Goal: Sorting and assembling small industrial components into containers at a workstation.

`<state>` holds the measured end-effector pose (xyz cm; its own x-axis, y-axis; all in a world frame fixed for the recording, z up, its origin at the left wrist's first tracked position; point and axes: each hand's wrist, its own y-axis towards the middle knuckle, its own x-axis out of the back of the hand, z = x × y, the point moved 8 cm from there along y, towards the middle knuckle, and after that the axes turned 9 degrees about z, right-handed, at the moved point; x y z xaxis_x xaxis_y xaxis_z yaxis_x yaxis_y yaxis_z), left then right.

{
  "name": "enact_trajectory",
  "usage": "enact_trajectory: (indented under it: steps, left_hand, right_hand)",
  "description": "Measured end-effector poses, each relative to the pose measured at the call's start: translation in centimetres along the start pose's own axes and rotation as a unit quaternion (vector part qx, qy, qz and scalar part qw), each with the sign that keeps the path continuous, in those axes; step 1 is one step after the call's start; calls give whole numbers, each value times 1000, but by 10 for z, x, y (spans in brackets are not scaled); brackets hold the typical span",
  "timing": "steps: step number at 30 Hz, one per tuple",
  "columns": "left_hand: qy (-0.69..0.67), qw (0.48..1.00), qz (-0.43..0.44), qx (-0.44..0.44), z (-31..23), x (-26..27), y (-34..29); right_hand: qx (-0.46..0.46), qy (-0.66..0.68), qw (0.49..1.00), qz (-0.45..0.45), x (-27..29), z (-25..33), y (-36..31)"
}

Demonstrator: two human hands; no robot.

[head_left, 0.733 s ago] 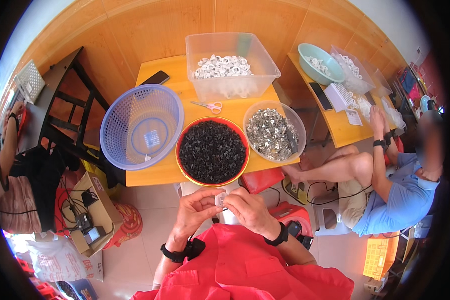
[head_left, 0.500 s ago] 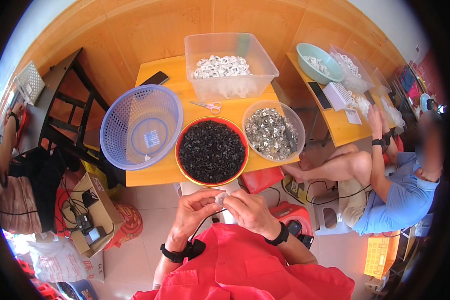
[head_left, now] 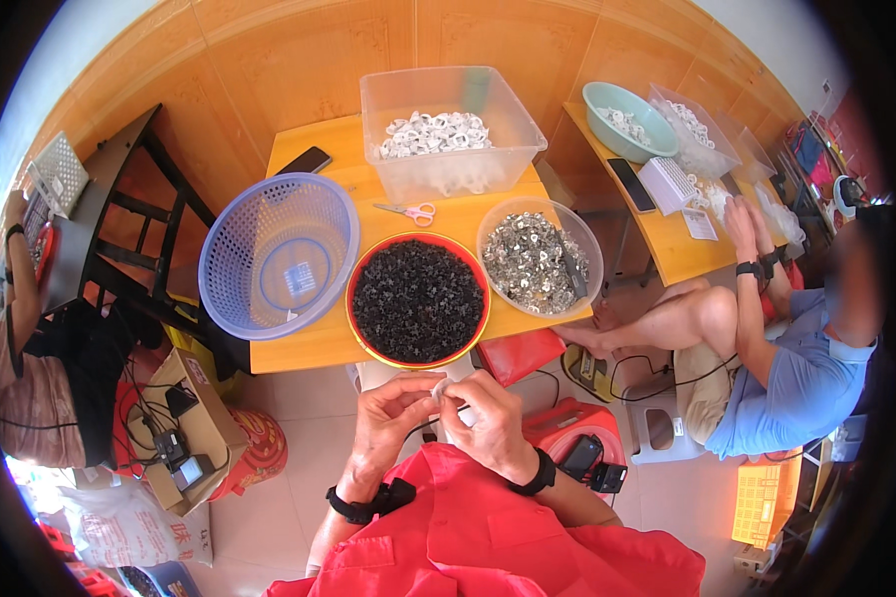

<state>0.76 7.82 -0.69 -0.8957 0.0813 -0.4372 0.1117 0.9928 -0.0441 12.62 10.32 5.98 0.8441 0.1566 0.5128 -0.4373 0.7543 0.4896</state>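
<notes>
In front of my chest, my left hand [head_left: 384, 420] and my right hand [head_left: 494, 422] meet, both closed in a pinch on one small white piece [head_left: 441, 389]. My fingers cover much of it, so its exact kind does not show. Just beyond them, at the table's near edge, a red-rimmed round tray [head_left: 354, 328] is full of small black parts [head_left: 418, 298]. To its right stands a clear round tub [head_left: 589, 231] of small shiny metal parts [head_left: 533, 264]. Behind, a clear rectangular bin [head_left: 523, 149] holds white ring-like plastic pieces [head_left: 433, 134].
An almost empty purple basket [head_left: 219, 249] stands left on the table, near pink-handled scissors [head_left: 420, 214] and a black phone [head_left: 307, 159]. A co-worker in a blue shirt [head_left: 782, 398] sits at the right-hand table [head_left: 682, 254]. Another person's arm [head_left: 22, 269] shows far left. A carton with cables [head_left: 214, 423] stands on the floor.
The small white piece has turned from showing its round face to more edge-on between my fingers. My right fingers have shifted around it. The co-worker's hands have lowered slightly toward their table.
</notes>
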Motion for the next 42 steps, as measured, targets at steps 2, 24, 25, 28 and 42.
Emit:
enact_trajectory:
  steps: [2,24,25,28,42]
  left_hand:
    - [2,1000,0,-17,1,0,0]
    - [10,997,-78,-9,-2,10,0]
    - [21,996,-86,-17,-2,12,-1]
    - [43,992,-108,-40,-6,15,-3]
    - [111,980,-147,-70,-13,14,-5]
  right_hand:
    - [-19,53,998,-12,1,-6,1]
    - [-204,360,909,44,-23,-48,-6]
    - [-204,360,909,46,-23,-47,-5]
    - [-182,320,928,58,-23,-39,-1]
    - [-208,335,916,69,-33,-43,-10]
